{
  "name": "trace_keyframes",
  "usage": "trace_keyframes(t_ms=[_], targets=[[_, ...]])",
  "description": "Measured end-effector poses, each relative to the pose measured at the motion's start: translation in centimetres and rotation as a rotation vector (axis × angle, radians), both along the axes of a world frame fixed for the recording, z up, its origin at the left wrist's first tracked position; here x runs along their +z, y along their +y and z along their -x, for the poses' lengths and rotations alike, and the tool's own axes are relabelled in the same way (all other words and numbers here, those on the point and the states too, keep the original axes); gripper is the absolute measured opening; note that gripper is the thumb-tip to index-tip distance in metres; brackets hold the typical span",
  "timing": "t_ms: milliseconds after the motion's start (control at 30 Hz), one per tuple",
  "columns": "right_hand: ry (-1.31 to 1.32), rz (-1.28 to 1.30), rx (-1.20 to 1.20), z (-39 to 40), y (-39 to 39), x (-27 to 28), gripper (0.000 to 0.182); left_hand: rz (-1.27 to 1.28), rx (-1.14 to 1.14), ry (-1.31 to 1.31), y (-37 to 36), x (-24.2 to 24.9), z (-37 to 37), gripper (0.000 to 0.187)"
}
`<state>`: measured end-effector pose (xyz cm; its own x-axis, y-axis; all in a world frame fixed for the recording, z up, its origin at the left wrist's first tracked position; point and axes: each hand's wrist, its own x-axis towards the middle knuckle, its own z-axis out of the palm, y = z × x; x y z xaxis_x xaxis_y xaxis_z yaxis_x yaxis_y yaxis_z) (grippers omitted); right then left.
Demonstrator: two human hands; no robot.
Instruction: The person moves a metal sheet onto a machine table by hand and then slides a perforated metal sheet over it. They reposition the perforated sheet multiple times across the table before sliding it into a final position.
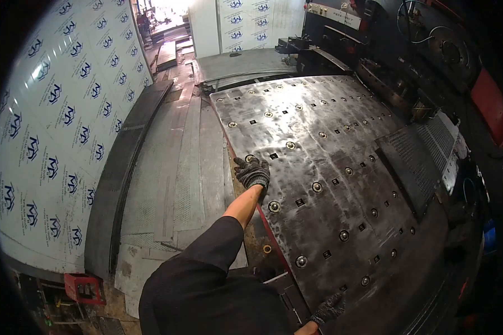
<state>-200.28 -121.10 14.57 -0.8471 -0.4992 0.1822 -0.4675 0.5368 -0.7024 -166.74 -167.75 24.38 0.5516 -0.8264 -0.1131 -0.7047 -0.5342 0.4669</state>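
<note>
My left hand point(253, 172), in a grey knitted work glove, rests at the long edge of a large dark metal table point(313, 159). Its fingers are apart, lying by a ball roller point(250, 159) set in the top, and nothing is held. Lower down, my right hand point(330, 309), gloved the same way, lies on the table's surface near its near corner. Its fingers look stretched out in the shade, with no object visible in them. Rows of ball rollers and small square holes cover the tabletop.
A perforated metal sheet point(416, 156) lies on the table's right side. Dark machinery point(385, 50) stands behind it. Metal sheets point(173, 167) cover the floor at left, beside a stack of long dark strips point(126, 173) and film-covered panels point(56, 123). A red crate point(84, 288) sits lower left.
</note>
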Motion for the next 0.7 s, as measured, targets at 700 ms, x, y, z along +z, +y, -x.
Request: trace_keyframes(t_ms=[700], targets=[[0.288, -0.026, 0.057, -2.6, -1.2, 4.6, 0.043, 0.0, 0.002, -0.025, 0.3, 0.4, 0.1, 0.072]])
